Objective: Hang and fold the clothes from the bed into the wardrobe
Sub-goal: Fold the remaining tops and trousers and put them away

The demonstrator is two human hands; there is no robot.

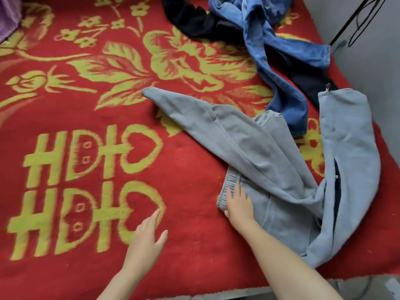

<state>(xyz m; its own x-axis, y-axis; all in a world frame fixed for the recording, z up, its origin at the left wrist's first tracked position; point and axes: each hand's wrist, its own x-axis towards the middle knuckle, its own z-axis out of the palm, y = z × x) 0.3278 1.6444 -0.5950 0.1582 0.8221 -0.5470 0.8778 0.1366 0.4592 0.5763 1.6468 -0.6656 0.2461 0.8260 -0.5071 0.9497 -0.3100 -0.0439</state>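
Note:
A light grey-blue pair of sweatpants lies spread on the red bed blanket, one leg folded across toward the left, the other curving along the right edge. My right hand rests flat on its elastic waistband, fingers straight. My left hand hovers open over the blanket, left of the sweatpants, touching no garment. Further back lie blue jeans and a black garment, tangled together.
The blanket is red with yellow flowers and lettering. A purple cloth shows at the top left corner. The bed's right edge meets a grey wall with black cables. The bed's near edge runs along the bottom.

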